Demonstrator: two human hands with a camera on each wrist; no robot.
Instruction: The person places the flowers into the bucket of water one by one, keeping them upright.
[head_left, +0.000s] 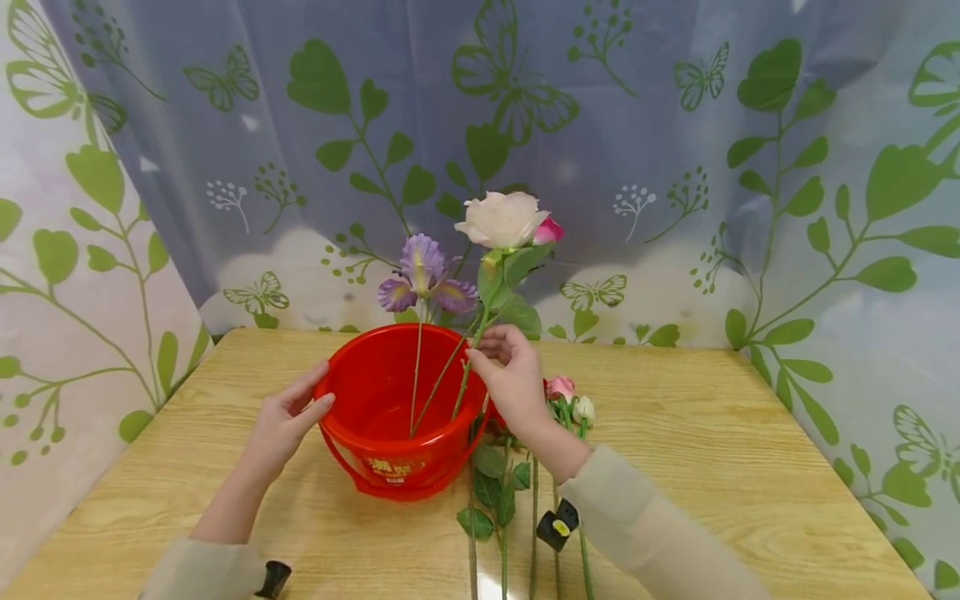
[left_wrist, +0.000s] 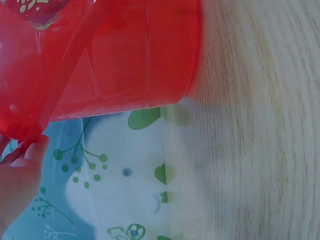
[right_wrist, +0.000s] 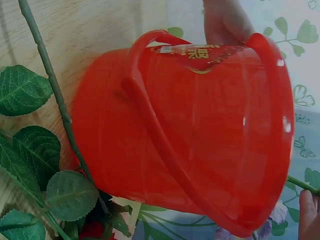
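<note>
Item 1: white rose (head_left: 501, 219). Its stem rises steeply from inside the red bucket (head_left: 375, 392), long axis near upright with a slight lean toward the right rim, bloom well above the bucket against the curtain (head_left: 675, 125). The right hand (head_left: 512, 379) pinches this stem between thumb and fingertips just above the right rim; the stem lies directly at that hand, so the right hand is the nearer.

Item 2: the left hand (head_left: 288, 417) rests with relaxed, straight fingers against the bucket's left rim, grasping nothing.

Item 3: a purple iris (head_left: 425, 279) also stands in the bucket, left of the rose.

Item 4: the bucket sits near the middle of the tabletop (head_left: 750, 467), toward its far edge. Further loose flowers (head_left: 566, 400) lie just right of the bucket, stems running to the near edge.
</note>
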